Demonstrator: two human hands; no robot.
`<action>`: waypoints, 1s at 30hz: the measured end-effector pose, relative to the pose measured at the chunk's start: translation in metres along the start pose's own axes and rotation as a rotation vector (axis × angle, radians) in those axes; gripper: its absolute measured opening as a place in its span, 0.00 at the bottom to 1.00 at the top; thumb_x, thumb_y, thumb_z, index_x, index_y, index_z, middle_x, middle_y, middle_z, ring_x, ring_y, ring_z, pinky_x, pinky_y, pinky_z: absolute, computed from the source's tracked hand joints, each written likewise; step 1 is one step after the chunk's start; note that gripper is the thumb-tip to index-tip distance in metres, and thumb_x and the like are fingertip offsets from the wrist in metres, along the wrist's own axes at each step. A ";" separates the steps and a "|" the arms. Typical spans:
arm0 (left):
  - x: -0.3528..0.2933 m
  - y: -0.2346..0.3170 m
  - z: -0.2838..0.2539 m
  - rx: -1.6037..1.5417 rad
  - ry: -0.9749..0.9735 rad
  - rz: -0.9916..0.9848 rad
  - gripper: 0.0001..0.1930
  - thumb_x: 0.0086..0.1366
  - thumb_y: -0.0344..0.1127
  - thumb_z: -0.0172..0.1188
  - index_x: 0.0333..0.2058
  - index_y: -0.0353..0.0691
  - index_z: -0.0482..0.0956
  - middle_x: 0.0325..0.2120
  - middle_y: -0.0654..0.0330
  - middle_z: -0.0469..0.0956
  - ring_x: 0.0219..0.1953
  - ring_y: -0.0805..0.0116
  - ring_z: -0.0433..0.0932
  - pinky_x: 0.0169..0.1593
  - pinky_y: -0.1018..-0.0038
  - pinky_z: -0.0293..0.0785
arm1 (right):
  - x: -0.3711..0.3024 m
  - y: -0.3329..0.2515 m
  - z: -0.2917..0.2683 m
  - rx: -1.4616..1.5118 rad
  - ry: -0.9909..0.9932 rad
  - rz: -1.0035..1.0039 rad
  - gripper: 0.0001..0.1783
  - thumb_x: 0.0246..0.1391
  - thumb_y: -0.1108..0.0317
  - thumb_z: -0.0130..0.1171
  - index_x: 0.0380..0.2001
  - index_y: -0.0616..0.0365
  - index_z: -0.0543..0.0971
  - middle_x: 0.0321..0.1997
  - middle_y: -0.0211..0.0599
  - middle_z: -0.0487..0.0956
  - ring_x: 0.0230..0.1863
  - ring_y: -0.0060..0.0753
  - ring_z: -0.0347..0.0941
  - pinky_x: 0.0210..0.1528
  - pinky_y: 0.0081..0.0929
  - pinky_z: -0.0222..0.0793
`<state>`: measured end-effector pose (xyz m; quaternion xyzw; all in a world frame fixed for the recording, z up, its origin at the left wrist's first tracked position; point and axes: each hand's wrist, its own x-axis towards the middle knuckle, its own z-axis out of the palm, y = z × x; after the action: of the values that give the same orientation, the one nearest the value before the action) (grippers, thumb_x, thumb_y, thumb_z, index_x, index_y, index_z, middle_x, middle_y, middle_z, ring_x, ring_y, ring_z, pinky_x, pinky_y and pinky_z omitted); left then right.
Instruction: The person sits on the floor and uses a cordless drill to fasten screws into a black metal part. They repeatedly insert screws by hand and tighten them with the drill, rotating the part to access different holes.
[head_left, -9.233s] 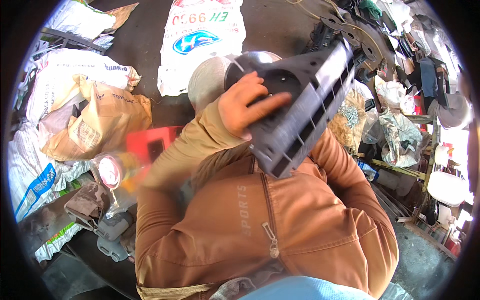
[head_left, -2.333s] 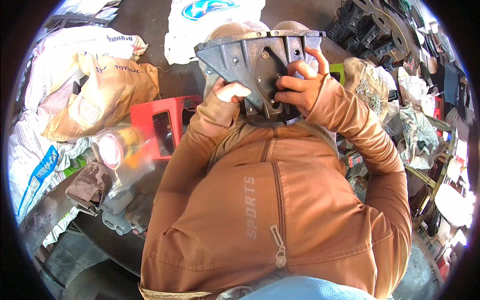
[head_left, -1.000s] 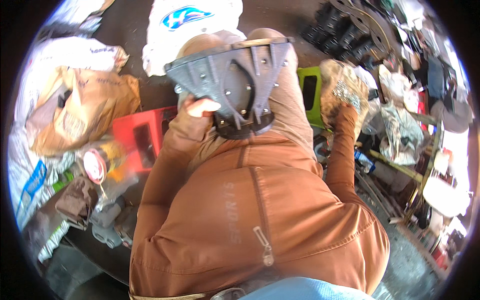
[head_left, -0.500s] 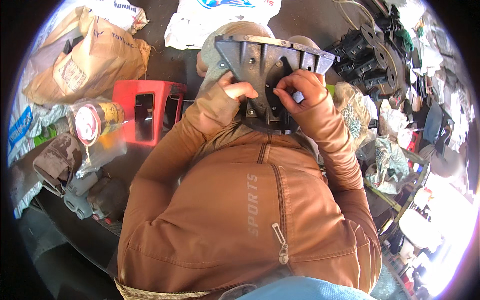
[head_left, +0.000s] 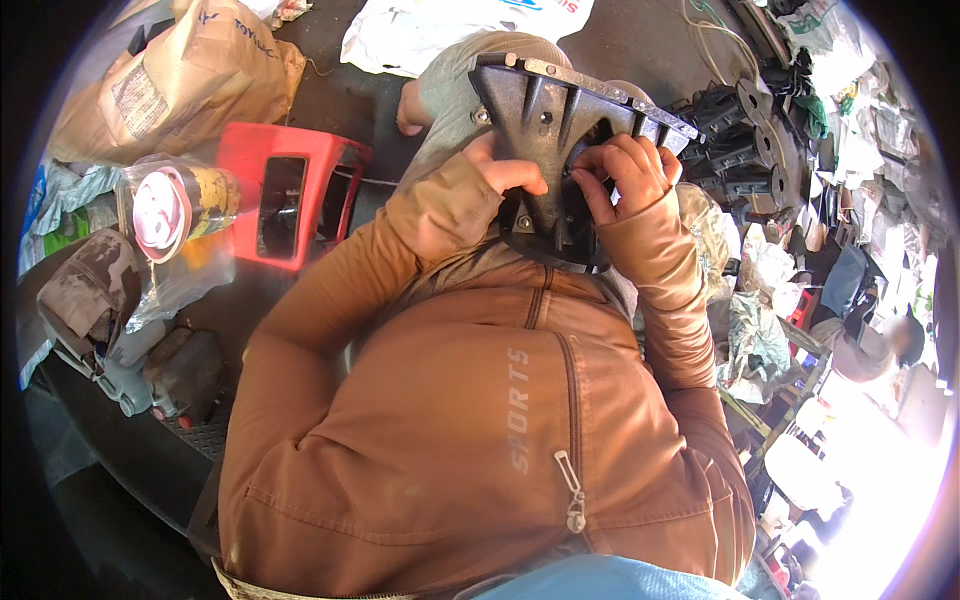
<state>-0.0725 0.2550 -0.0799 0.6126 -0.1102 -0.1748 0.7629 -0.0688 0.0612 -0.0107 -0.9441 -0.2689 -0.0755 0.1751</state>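
Bracket (head_left: 552,150) points narrow end bodyward, long axis sloping down rightward.

Wide fisheye view from the wearer's head, facing steeply down, brown jacket (head_left: 450,400) close and large across lower middle, left hand (head_left: 497,175) and right hand (head_left: 628,180) farther off near upper centre, floor (head_left: 328,95) beyond, edges curving toward dark rim

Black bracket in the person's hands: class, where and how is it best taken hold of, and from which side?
Probably pinched front to back at its left edge, from the person's left, where the left grip is. The black bracket tapers there below its wide upper rim, giving a narrower part. The right looks less handy: the right grip covers much of it.
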 end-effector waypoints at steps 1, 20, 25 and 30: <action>0.000 0.000 0.000 0.029 0.004 0.020 0.06 0.54 0.22 0.58 0.30 0.38 0.80 0.38 0.53 0.76 0.40 0.65 0.76 0.43 0.74 0.73 | -0.001 0.000 0.000 -0.023 -0.022 -0.006 0.07 0.45 0.69 0.64 0.30 0.52 0.78 0.31 0.29 0.74 0.38 0.36 0.71 0.49 0.39 0.56; 0.000 -0.011 -0.007 0.546 -0.051 0.434 0.05 0.56 0.24 0.57 0.27 0.40 0.80 0.36 0.50 0.75 0.37 0.60 0.78 0.39 0.71 0.75 | -0.011 -0.001 0.008 -0.124 0.095 -0.093 0.12 0.38 0.69 0.68 0.30 0.47 0.80 0.30 0.20 0.77 0.40 0.26 0.74 0.60 0.45 0.48; -0.002 -0.009 -0.008 0.543 -0.081 0.393 0.06 0.56 0.22 0.56 0.28 0.39 0.80 0.36 0.49 0.74 0.36 0.60 0.78 0.38 0.72 0.75 | -0.007 0.002 0.005 -0.204 0.110 -0.197 0.10 0.38 0.67 0.68 0.29 0.47 0.81 0.29 0.20 0.76 0.40 0.26 0.73 0.60 0.53 0.48; -0.001 -0.008 -0.002 0.235 -0.048 0.203 0.05 0.55 0.22 0.57 0.28 0.39 0.80 0.36 0.50 0.74 0.37 0.61 0.77 0.40 0.73 0.74 | -0.003 0.003 -0.001 -0.243 0.056 -0.268 0.09 0.38 0.67 0.67 0.29 0.48 0.82 0.29 0.20 0.76 0.42 0.26 0.73 0.60 0.55 0.48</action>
<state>-0.0737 0.2561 -0.0883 0.6788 -0.2095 -0.0972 0.6970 -0.0704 0.0571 -0.0109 -0.9115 -0.3763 -0.1565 0.0555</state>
